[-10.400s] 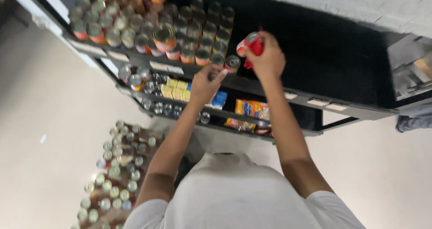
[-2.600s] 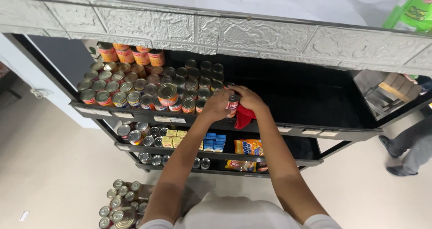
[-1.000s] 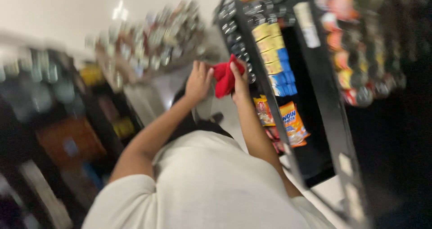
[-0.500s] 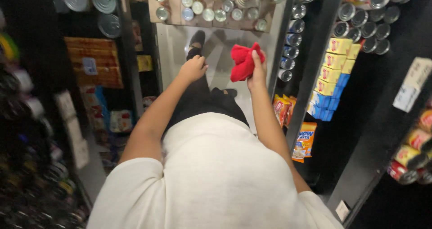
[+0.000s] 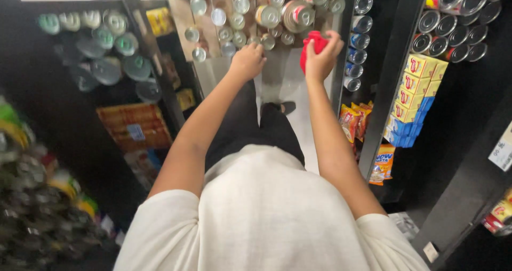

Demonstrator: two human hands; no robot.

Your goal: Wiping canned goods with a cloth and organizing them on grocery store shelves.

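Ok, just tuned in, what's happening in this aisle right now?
A person stands between black store shelves, both arms stretched forward over a stack of tin cans on the floor ahead. The right hand grips a bunched red cloth. The left hand is closed and reaching toward the cans; whether it touches one is unclear. Yellow and blue boxes fill the right-hand shelf.

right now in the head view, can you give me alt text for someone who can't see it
Seen from above, a person in a white shirt reaches both arms forward in a shop aisle: the right hand grips a red cloth, and the left hand reaches toward tin cans stacked on the floor ahead. Black shelves of cans and yellow boxes stand to the right.
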